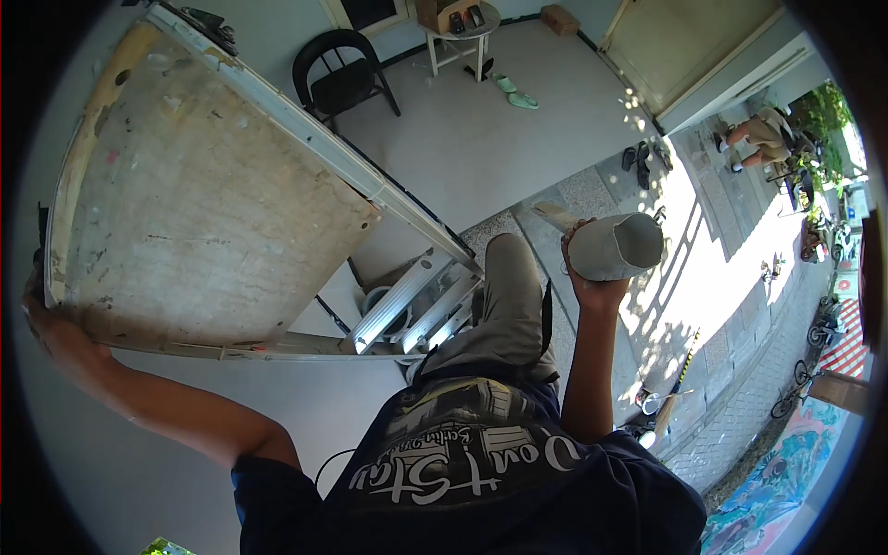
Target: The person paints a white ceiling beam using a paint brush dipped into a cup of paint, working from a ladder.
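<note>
My right hand (597, 289) is wrapped round a grey, cup-like container (601, 250) with an uneven rim, its mouth tilted to the right. A flat, pale blade-like piece (555, 215) sticks out beside the fingers of that hand; its kind is hard to make out. At the far left, my left hand (57, 324) grips the corner of a stained wooden board (213, 203) set in a metal frame (305, 125). The fingertips there are partly hidden behind the edge. Below the board's right end are the metal steps (398, 301) of a ladder, close to my leg.
Far below on the floor are a black chair (342, 83), a small round table (462, 32) with a box on it, and green slippers (514, 92). A bucket (384, 305) shows behind the steps. Another person (763, 139) is outside at the upper right.
</note>
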`<action>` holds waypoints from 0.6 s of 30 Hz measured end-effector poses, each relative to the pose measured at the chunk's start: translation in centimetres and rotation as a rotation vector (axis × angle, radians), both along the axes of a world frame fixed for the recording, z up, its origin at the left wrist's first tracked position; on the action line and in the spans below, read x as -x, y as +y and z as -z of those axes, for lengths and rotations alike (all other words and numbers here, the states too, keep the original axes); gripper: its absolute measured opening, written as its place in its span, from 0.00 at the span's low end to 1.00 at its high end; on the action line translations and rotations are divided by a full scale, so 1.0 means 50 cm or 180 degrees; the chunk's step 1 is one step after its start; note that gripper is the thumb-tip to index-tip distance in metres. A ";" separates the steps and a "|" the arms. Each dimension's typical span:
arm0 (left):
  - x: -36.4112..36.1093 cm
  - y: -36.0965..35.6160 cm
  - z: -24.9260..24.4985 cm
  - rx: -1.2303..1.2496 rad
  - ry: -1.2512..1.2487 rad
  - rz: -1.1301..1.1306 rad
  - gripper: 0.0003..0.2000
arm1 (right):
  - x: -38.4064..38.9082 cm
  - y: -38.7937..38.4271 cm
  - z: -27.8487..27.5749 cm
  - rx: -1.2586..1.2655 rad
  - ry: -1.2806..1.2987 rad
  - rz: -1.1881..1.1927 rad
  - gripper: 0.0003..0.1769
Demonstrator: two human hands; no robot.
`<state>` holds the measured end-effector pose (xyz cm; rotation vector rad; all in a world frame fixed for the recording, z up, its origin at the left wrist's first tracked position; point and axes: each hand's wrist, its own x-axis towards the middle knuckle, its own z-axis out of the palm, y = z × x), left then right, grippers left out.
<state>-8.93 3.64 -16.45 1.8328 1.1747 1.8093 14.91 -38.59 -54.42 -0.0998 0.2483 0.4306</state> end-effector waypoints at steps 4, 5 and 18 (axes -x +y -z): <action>-0.004 -0.003 -0.003 -0.0034 -0.0118 0.0085 0.23 | 0.003 0.005 -0.016 -0.0021 -0.0048 -0.0105 0.30; 0.002 0.008 -0.003 -0.0057 -0.0080 0.0116 0.23 | 0.000 0.005 -0.024 -0.0081 -0.0237 -0.0104 0.31; 0.007 0.008 0.012 0.0065 -0.0160 0.0336 0.25 | -0.056 0.051 -0.020 0.0025 -0.0127 -0.0343 0.31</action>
